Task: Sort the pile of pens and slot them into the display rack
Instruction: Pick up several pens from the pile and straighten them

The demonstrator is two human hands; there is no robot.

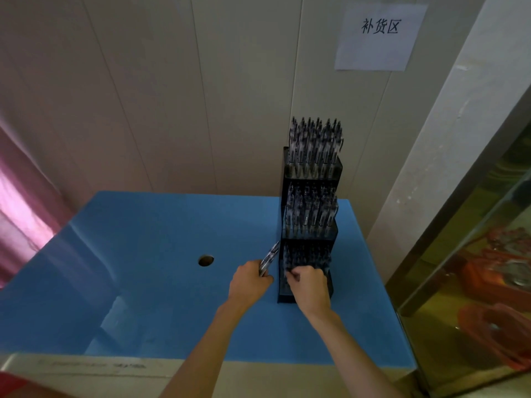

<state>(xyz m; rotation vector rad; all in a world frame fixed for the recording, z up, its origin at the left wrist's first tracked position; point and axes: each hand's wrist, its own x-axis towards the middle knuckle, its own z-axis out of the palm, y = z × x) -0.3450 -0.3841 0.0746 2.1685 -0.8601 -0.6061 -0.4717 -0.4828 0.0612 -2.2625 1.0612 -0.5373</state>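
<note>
A black three-tier display rack stands at the right rear of the blue table, its upper two tiers packed with several dark patterned pens. My left hand grips a small bundle of pens just left of the lowest tier. My right hand is over the lowest tier, fingers curled and pinching a pen among those standing there. The lowest tier is partly hidden behind that hand.
A round hole sits in the tabletop left of my hands. A paper sign hangs on the panelled wall. A glass cabinet with orange items stands to the right. A pink curtain hangs at the left.
</note>
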